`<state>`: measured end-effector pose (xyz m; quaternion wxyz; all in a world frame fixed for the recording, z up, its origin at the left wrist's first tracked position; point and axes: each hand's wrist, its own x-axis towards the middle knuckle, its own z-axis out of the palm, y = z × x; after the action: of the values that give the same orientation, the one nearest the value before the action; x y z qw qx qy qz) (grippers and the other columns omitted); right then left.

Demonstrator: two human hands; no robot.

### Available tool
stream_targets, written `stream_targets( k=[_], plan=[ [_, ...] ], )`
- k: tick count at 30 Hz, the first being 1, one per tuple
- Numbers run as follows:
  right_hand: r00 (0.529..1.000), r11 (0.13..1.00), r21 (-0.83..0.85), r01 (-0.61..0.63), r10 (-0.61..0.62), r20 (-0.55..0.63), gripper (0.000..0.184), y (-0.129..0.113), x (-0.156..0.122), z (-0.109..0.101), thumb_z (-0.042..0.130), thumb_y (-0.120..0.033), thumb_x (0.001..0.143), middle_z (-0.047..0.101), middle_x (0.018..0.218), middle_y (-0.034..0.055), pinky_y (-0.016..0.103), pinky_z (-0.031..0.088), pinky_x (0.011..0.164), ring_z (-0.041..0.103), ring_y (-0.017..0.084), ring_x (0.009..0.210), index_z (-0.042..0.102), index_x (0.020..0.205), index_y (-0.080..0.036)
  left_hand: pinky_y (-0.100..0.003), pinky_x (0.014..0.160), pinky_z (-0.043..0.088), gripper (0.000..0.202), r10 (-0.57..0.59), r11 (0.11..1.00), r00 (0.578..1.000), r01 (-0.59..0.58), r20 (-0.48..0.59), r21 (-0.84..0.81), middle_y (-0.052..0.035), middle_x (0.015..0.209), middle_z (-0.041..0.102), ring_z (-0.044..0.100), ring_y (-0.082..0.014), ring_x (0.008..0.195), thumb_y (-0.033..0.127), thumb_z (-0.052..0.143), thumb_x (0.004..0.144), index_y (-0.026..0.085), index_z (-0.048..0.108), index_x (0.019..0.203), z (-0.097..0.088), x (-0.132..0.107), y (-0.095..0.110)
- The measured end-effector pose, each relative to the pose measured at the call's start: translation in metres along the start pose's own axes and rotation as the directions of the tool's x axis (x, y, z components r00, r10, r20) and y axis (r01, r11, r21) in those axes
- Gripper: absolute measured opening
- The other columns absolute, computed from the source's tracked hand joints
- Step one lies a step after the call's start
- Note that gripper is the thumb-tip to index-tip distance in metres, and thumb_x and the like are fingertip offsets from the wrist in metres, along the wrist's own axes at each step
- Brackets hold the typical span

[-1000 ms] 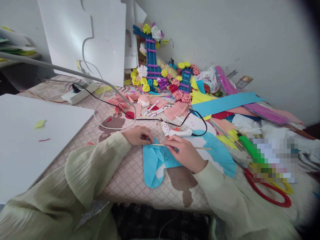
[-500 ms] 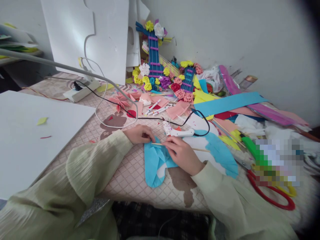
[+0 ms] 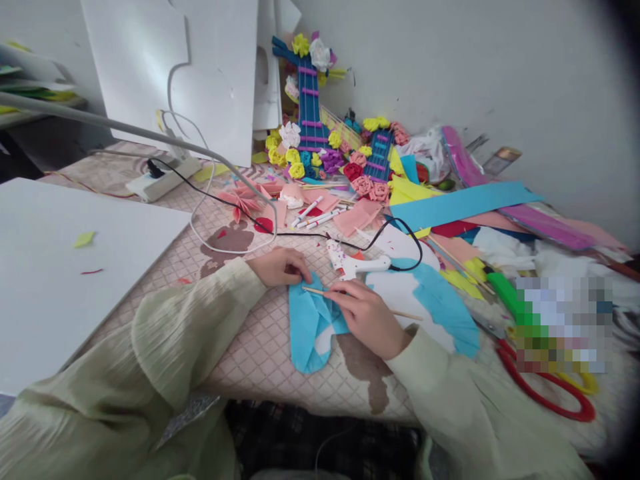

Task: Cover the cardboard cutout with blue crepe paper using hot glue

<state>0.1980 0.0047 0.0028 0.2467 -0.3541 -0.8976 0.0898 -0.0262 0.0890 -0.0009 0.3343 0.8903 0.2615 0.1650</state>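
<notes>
My right hand (image 3: 364,313) is closed around a thin wooden stick (image 3: 407,315), whose left tip rests on light-blue crepe paper (image 3: 305,333). The blue paper partly covers a white cutout piece (image 3: 323,341) lying on the table. At the upper edge of this piece, my left hand (image 3: 281,268) has its fingers curled with thumb and fingertips together on the blue paper. Right behind my right hand lies a white glue gun (image 3: 367,265). A larger white cutout with blue paper along its edge (image 3: 447,307) lies to the right, partly beneath my right hand.
Red-handled scissors (image 3: 545,383) and a green-handled tool (image 3: 507,293) lie at the right. A white board (image 3: 90,267) covers the left side. Cables cross the table from a power strip (image 3: 163,180). Paper-flower guitars (image 3: 313,113) stand against the wall among crepe paper scraps.
My right hand has shifted slightly to the right and down with the stick, whose tip has tilted a little. My left hand stays almost in place.
</notes>
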Motion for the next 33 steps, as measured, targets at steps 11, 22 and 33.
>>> stream_targets(
  k=[11,22,33],
  plan=[
    [1.0,1.0,0.023,0.019,-0.018,-0.016,0.03,-0.0019,-0.0019,0.0004,0.043,-0.005,0.084,0.062,0.095,0.0058,0.034,0.048,0.078,0.053,0.018,0.087,0.063,0.102,-0.018,-0.017,0.062,0.041,0.018,-0.026,0.999,1.0,0.026,0.005,0.023,-0.0022,0.069,0.059,0.053,-0.0088,0.064,0.013,0.056,0.073,0.015,0.072,0.081,-0.0009,-0.0005,0.0019],
    [0.999,0.999,-0.003,0.042,-0.042,-0.013,0.025,-0.0035,-0.004,0.0009,0.042,-0.01,0.087,0.063,0.096,0.0051,0.033,0.048,0.078,0.051,0.017,0.086,0.063,0.1,-0.017,-0.018,0.061,0.04,0.019,-0.023,1.0,1.0,0.023,0.011,0.01,-0.0024,0.068,0.058,0.051,-0.0086,0.062,0.011,0.056,0.073,0.014,0.072,0.082,-0.0014,0.0003,0.0032],
    [1.0,0.994,-0.108,0.02,-0.019,0.007,0.028,-0.0075,-0.0056,-0.0019,0.037,-0.013,0.089,0.063,0.095,0.0075,0.034,0.048,0.077,0.052,0.018,0.087,0.063,0.099,-0.015,-0.016,0.061,0.039,0.02,-0.047,0.998,0.999,0.046,0.002,0.033,-0.001,0.068,0.059,0.051,-0.008,0.063,0.009,0.057,0.071,0.016,0.072,0.082,-0.0005,-0.0001,0.0043]
  ],
)
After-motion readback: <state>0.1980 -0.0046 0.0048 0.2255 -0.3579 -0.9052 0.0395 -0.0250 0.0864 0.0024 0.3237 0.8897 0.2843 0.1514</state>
